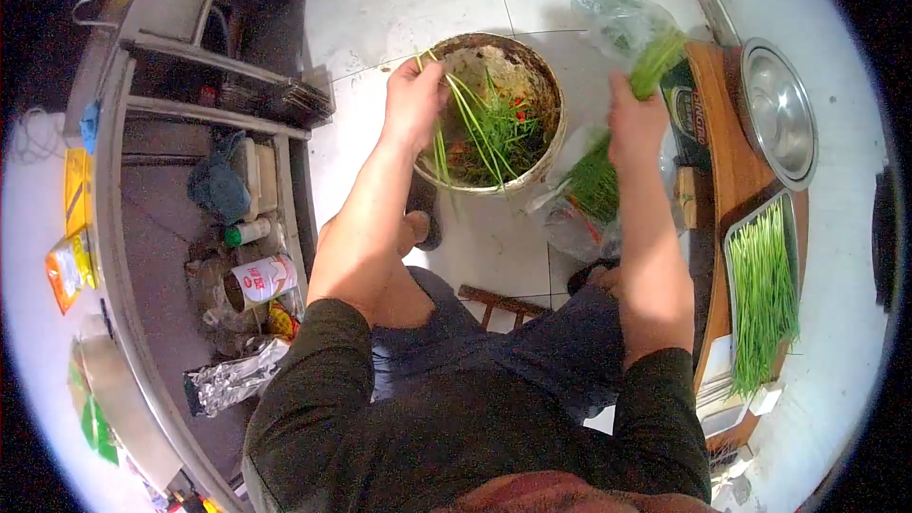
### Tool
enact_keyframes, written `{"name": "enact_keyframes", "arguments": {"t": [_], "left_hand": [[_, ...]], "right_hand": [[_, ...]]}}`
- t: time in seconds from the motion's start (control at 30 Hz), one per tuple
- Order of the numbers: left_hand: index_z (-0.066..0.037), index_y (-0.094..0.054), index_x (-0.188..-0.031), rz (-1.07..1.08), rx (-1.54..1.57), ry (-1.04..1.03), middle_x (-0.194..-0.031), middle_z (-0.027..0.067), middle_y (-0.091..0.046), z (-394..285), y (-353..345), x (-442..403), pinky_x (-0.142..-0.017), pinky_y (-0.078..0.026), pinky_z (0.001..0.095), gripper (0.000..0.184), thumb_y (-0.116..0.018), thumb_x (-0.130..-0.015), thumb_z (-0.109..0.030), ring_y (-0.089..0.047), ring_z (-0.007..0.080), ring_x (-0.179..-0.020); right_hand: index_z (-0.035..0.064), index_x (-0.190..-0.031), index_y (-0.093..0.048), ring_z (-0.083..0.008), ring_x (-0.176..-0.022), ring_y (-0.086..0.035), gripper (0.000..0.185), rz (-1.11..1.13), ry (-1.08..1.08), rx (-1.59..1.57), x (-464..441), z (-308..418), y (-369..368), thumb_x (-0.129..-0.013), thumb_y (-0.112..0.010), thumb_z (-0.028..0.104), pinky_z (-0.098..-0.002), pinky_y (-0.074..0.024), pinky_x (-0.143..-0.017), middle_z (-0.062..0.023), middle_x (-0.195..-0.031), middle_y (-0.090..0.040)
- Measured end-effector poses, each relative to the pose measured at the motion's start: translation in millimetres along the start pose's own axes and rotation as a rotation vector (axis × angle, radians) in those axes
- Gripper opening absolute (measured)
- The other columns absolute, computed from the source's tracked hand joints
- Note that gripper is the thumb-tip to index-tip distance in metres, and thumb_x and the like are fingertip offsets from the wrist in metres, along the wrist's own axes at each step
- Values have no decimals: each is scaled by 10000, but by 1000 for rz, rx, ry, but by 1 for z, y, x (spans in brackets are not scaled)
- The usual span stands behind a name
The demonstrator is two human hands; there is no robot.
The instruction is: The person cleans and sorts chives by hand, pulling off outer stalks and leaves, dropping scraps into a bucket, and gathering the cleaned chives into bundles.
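My left hand [415,100] is closed on a few long, thin green stalks [467,106], which hang over the near side of a round bucket [560,123]. Inside the bucket lie green trimmings [503,128] with small red bits; its inner wall is stained. To the right, my right hand [638,123] is closed around a bunch of green chive-like stalks [657,65]. A clear plastic bag [613,5] lies just beyond that bunch. More greens [596,180] sit in another clear bag, left of my right forearm.
At the right, a wooden surface [722,123] bears a metal bowl [779,114] and a tray of long green stalks [763,294]. Metal shelving [214,57] stands left, with a tin can [266,282] and foil [237,378]. A small wooden stool frame [503,302] shows between my legs.
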State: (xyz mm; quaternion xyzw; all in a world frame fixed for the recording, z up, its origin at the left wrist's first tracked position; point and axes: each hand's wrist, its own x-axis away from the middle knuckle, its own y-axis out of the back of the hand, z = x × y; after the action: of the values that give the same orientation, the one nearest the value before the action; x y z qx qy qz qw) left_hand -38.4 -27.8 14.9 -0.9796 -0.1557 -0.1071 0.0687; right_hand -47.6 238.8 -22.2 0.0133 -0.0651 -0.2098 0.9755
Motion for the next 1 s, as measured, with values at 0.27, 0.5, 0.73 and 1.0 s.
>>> {"name": "enact_keyframes", "arguments": {"t": [0.27, 0.5, 0.73, 1.0], "left_hand": [[-38, -529, -786, 159, -151, 92, -598, -2, -484, 19, -33, 20, -443, -316, 248, 85, -556, -841, -97, -422, 86, -489], [-44, -514, -794, 230, -43, 224, -598, 3, -484, 6, -40, 34, -430, -315, 248, 85, -566, -852, -78, -416, 87, -466], [-34, -564, -820, 201, 91, 200, -690, 6, -537, 16, -30, 25, -441, -326, 235, 59, -582, -859, -74, -418, 78, -481], [-22, -670, -926, 344, -279, 125, -741, -16, -617, 15, -25, 24, -519, -382, 209, 113, -639, -873, -117, -478, 41, -587]], "right_hand": [[44, -900, -647, -76, -620, -515, 280, 499, 131, 161, 71, 7, -51, -746, -774, 240, -251, -432, -571, 4, -735, -618], [16, -902, -649, -170, -683, -608, 328, 531, -97, 116, 70, -2, -53, -709, -748, 262, -330, -484, -652, -98, -774, -666], [47, -891, -616, -88, -523, -488, 204, 477, -207, -113, 66, 4, -50, -752, -744, 125, -255, -382, -480, -2, -670, -577], [56, -902, -629, -83, -528, -490, 180, 541, -237, -178, 64, 7, -45, -763, -722, 120, -253, -390, -484, 8, -665, -569]]}}
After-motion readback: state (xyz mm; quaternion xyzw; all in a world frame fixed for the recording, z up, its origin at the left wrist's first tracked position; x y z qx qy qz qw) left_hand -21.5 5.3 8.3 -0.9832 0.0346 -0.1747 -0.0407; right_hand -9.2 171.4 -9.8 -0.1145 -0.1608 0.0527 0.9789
